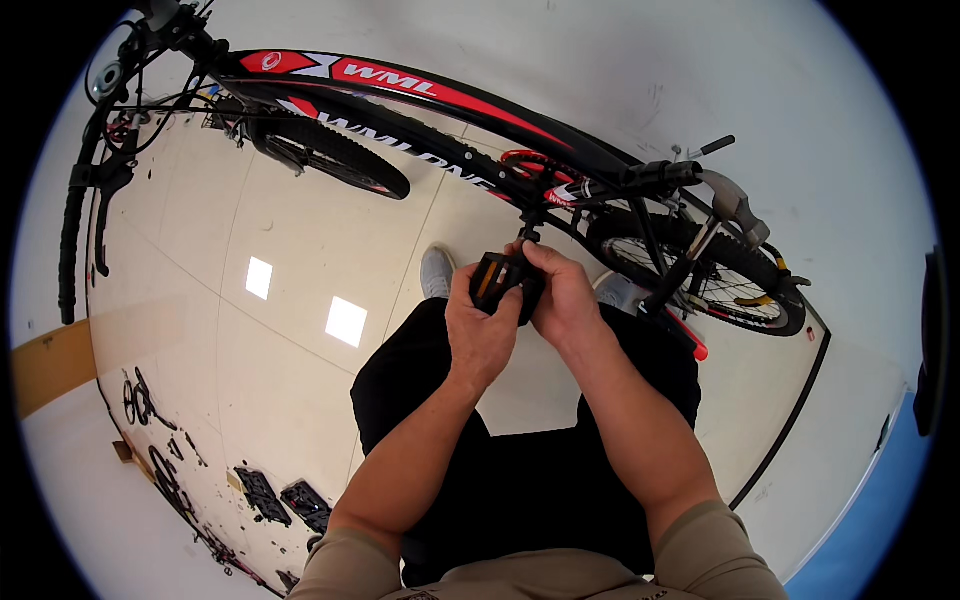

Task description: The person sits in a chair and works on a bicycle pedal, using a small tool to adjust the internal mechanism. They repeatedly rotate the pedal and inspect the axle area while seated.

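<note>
A black bicycle pedal with orange reflectors (487, 284) is at the near end of the crank arm (531, 226), below the bike's frame. My left hand (480, 338) is closed around the pedal's left side, thumb on its near part. From the right, my right hand (566, 300) grips the same pedal, with its fingertips up where the pedal meets the crank arm. How the pedal and crank join is hidden by my fingers. The black bicycle frame with red and white markings (440, 85) stretches across in front of me, and a red chainring (530, 162) shows behind its lower part.
The rear wheel (715, 265) is at right, near a curved grey metal piece (732, 205) and a red-tipped black bar (702, 350). The handlebar (70, 230) reaches out at far left. Another wheel (325, 150) stands beyond the frame. Open black tool cases (262, 496) lie lower left.
</note>
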`<state>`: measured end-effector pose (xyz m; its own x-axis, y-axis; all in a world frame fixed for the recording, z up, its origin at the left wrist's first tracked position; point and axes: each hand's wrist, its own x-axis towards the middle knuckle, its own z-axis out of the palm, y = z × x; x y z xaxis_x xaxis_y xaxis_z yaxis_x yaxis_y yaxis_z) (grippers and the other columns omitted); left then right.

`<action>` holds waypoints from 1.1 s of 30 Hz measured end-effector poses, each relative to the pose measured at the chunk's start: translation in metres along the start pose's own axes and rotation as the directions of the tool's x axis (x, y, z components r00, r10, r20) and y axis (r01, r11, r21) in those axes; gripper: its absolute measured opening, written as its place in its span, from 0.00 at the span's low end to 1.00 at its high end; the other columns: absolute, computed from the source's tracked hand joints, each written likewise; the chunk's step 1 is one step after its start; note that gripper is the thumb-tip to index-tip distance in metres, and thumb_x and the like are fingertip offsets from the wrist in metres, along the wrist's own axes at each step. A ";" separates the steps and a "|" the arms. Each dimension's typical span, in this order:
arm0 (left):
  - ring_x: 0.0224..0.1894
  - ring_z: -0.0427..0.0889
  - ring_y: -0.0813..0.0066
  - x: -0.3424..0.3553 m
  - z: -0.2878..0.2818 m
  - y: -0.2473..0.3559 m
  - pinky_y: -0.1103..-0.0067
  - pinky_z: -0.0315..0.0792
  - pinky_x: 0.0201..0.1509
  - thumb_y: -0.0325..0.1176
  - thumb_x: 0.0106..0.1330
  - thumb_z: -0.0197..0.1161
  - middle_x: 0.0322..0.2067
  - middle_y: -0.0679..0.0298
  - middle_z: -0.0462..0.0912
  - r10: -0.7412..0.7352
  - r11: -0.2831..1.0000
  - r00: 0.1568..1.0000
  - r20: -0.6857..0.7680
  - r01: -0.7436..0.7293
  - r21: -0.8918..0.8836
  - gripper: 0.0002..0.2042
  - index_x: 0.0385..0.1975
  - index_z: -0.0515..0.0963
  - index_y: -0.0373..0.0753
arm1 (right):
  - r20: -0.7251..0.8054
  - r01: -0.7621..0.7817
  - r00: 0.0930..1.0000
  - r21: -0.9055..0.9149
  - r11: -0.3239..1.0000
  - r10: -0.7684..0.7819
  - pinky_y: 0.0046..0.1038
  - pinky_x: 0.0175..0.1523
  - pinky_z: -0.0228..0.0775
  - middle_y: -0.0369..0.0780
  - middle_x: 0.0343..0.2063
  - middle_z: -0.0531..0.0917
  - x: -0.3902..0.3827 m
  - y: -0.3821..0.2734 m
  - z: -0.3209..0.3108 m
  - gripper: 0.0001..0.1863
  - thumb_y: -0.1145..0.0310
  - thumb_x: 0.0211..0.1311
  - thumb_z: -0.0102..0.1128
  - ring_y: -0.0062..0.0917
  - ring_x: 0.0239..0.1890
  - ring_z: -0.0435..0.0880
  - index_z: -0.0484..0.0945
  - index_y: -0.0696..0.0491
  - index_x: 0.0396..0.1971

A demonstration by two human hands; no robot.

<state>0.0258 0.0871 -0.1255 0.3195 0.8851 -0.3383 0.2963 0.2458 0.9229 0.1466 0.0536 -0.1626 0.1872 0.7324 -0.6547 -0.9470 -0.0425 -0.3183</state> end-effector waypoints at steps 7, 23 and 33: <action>0.38 0.81 0.78 0.000 0.000 0.002 0.80 0.77 0.43 0.27 0.61 0.66 0.38 0.60 0.82 0.007 0.999 1.000 0.004 -0.007 0.033 0.18 0.50 0.71 0.31 | -0.029 0.014 1.000 0.076 0.997 -0.012 0.32 0.59 0.71 0.42 0.42 0.82 0.000 0.000 0.003 0.11 0.67 0.67 0.63 0.29 0.47 0.80 0.78 0.59 0.42; 0.39 0.83 0.74 0.000 0.001 0.001 0.77 0.78 0.45 0.26 0.62 0.66 0.39 0.58 0.83 -0.027 0.999 0.999 0.031 0.026 0.027 0.18 0.51 0.71 0.32 | -0.074 0.057 0.995 -0.044 0.997 -0.060 0.32 0.58 0.71 0.43 0.41 0.82 0.004 0.002 -0.003 0.13 0.66 0.66 0.62 0.29 0.47 0.80 0.78 0.60 0.42; 0.40 0.83 0.73 -0.002 0.000 0.007 0.77 0.78 0.46 0.26 0.63 0.66 0.40 0.57 0.83 -0.044 0.999 0.998 0.033 0.043 0.032 0.19 0.52 0.71 0.32 | -0.028 0.069 0.997 -0.006 0.998 -0.069 0.34 0.62 0.69 0.43 0.44 0.83 -0.003 0.003 -0.002 0.12 0.67 0.67 0.59 0.31 0.49 0.80 0.79 0.60 0.43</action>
<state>0.0278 0.0872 -0.1186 0.3353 0.8601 -0.3845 0.3388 0.2708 0.9011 0.1438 0.0500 -0.1629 0.2596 0.7145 -0.6497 -0.9303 0.0044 -0.3668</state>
